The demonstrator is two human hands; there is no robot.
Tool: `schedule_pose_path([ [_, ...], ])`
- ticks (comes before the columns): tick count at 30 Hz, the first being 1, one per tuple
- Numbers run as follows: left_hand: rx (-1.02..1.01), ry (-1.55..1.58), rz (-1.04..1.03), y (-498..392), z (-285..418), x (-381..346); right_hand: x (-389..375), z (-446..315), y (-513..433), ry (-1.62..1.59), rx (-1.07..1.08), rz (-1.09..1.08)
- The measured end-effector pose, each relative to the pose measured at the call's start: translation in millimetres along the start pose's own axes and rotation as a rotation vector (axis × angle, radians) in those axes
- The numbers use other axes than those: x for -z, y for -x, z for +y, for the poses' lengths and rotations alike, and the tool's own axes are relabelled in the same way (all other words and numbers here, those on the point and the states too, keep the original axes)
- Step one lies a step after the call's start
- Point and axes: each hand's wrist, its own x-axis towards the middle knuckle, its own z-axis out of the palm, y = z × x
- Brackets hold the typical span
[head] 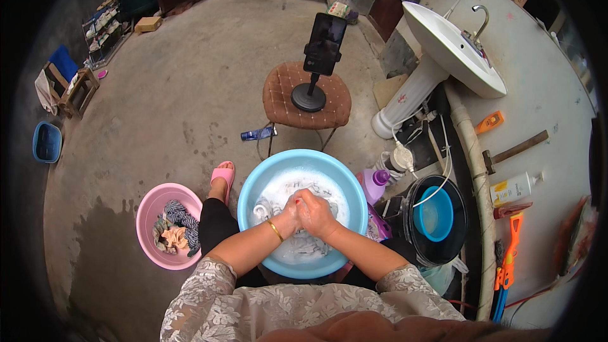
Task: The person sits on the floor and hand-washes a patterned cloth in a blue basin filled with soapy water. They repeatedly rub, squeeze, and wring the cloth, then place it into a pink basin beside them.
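Note:
A light blue plastic basin (248,242) stands before me between my knees, holding foamy water. In the suds lies a wet grey-and-white cloth (308,246) with dark marks, bunched and partly under water. My left hand (290,213), below a gold bangle, presses against my right hand (314,213) over the basin's middle. The fingers of both hands are curled together and wet with suds. Cloth shows just above and below them, but what lies between the palms is hidden.
Left, a pink basin (145,218) holds clothes. Ahead, a phone (325,43) on a stand rests on a brown stool (280,90). Right are a purple detergent bottle (373,187), a black bucket (453,242) containing a blue bowl (444,218), and a pedestal sink (427,33).

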Motion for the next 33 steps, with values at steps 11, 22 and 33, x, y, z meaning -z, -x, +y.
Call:
schedule_pose_path([
  [11,0.055,0.19,-0.287,-8.6,-4.6,11.5,0.0,-9.3,4.3,0.161,-0.077,0.034],
  [22,-0.253,0.039,-0.154,5.4,31.7,-11.5,54.9,48.5,-2.6,0.29,-0.416,-0.395],
  [33,-0.265,0.088,-0.129,-2.0,35.4,-6.5,47.3,41.3,-4.2,-0.408,-0.578,0.102],
])
